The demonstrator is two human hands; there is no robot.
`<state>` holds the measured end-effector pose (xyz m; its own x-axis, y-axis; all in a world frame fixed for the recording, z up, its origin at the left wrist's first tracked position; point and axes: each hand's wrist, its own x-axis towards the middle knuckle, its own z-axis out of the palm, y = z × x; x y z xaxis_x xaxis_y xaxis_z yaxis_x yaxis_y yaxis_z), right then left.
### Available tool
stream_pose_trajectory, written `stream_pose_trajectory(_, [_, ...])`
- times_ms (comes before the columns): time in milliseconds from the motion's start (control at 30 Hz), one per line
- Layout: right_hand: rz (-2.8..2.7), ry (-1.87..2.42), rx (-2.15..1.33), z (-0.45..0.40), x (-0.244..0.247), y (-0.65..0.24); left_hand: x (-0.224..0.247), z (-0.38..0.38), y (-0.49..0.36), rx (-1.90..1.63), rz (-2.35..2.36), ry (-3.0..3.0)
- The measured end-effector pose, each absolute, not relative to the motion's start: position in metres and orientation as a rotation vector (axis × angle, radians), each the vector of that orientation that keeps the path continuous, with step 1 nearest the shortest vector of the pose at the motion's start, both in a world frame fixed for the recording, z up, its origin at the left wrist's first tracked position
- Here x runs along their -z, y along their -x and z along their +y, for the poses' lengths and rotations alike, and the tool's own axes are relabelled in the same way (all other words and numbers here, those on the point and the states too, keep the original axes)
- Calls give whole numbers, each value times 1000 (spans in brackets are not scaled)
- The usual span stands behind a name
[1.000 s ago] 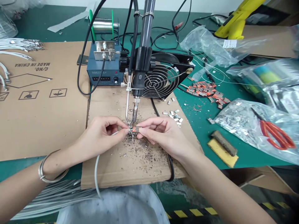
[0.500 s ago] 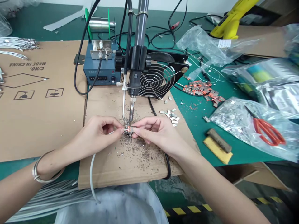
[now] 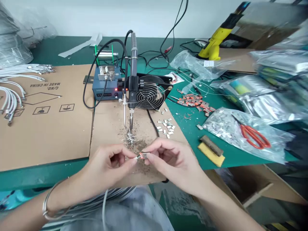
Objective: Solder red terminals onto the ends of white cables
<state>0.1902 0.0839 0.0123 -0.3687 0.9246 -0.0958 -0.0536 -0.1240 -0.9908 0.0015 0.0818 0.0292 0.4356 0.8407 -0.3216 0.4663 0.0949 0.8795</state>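
Observation:
My left hand [image 3: 112, 163] is closed in a pinch on the end of a white cable [image 3: 104, 207], which runs down to my lap. Facing it, my right hand [image 3: 174, 165] grips a small connector [image 3: 142, 156] with an orange part and a metal shell between thumb and forefinger. The thin wires at the cable end meet the connector between my fingertips; whether they are joined is too small to tell. Beyond my hands, a soldering iron [image 3: 132, 93] hangs upright in a holder, its tip over a heap of solder bits [image 3: 130, 138].
Behind stand a blue solder feeder box [image 3: 107, 86], a solder spool [image 3: 106, 55] and a fan [image 3: 150, 96]. Loose metal shells [image 3: 166, 125], orange connectors [image 3: 194, 101], a sponge [image 3: 210, 154] and red-handled scissors [image 3: 255, 136] lie right. Finished-looking white cables [image 3: 9, 96] lie left.
Both hands have drawn back from the soldering iron's tip toward my body, still holding cable and connector. My view has tilted up, and a red lamp now glows on the blue box.

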Motion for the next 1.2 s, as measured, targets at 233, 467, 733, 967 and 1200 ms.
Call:
stream_pose_trajectory(233, [-1185, 876, -1819, 64, -21, -199, -32, 48, -11, -448, 1052, -1283])
stream_pose_trajectory(467, [-1055, 847, -1931, 47, -26, -203, -29, 28, -19, -502, 942, -1076])
stream_pose_trajectory(733, [-1076, 857, -1913, 24, -20, -207, -24, 5, -25, -564, 895, -1024])
stream_pose_trajectory(967, [-1146, 928, -1811, 15, -20, -204, -5, -15, 1, -549, 1135, -1622])
stream_pose_trajectory(1200, [-1295, 1102, -1628, -1, -16, -226, 2, -37, 75, -1136, 1469, -1665])
